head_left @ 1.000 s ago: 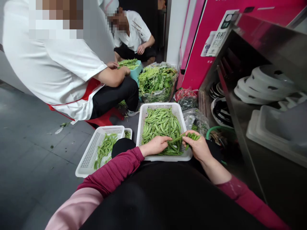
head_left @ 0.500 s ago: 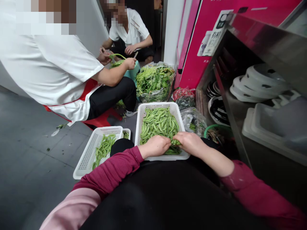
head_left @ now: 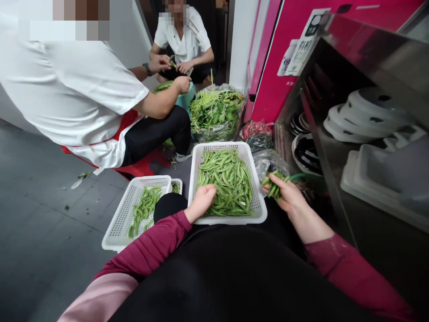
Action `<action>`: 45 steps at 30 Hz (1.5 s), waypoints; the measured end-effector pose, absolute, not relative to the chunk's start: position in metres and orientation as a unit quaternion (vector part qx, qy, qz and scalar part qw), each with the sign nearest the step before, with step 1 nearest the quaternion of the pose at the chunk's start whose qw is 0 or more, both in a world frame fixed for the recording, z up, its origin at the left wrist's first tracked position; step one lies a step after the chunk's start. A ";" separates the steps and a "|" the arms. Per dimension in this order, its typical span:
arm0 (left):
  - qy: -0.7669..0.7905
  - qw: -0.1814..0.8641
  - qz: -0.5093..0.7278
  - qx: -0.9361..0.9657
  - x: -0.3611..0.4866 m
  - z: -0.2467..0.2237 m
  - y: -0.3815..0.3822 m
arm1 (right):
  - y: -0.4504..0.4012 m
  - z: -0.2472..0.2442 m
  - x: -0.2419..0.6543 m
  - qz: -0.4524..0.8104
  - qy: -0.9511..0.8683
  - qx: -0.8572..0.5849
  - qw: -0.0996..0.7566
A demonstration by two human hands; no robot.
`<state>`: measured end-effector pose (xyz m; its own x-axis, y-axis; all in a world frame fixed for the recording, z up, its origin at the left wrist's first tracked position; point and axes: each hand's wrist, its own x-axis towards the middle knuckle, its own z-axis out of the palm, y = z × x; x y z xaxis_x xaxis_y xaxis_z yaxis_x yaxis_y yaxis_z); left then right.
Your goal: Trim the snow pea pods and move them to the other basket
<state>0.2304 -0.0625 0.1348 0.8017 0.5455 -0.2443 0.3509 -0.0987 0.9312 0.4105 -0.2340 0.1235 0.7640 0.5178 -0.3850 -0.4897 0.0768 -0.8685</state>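
A white perforated basket (head_left: 261, 215) rests at my lap, heaped with green pea pods (head_left: 228, 179). Over its near left corner is my left hand (head_left: 202, 202), fingers curled closed; whatever they may hold is hidden. Just beyond the basket's right rim, my right hand (head_left: 291, 197) grips a small bunch of pea pods (head_left: 275, 184) between thumb and fingers. To the left, a second white basket (head_left: 117, 223) carries a smaller pile of pea pods (head_left: 145, 208).
A seated co-worker (head_left: 83, 89) and a crouching one (head_left: 184, 40) handle green stalks. Beyond my basket stands a bag of leafy greens (head_left: 217, 112). A green bin (head_left: 310, 179) and metal shelving with white stacked containers (head_left: 365, 116) are on my right.
My hands have moved apart: the left to the basket's left side, the right out past its right rim with the pods. The seated co-worker's hands have shifted too.
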 end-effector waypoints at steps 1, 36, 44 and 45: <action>0.335 0.634 0.077 0.693 0.230 0.134 -0.060 | -0.233 0.120 0.409 0.355 -0.042 -0.604 0.712; 0.188 0.675 -0.160 0.695 0.238 0.130 -0.069 | -0.220 0.116 0.377 0.282 -0.493 -0.730 0.379; 0.193 0.754 -0.115 0.618 0.238 0.152 -0.084 | -0.218 0.131 0.359 0.376 -0.384 -0.676 0.504; 0.203 0.753 -0.118 0.614 0.237 0.149 -0.086 | -0.218 0.133 0.356 0.398 -0.358 -0.653 0.535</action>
<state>0.2372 -0.0862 0.1489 0.8894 0.0713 -0.4516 0.4279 0.2180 0.8771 0.3563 -0.2176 0.1326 0.4259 0.8943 -0.1368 0.0415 -0.1703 -0.9845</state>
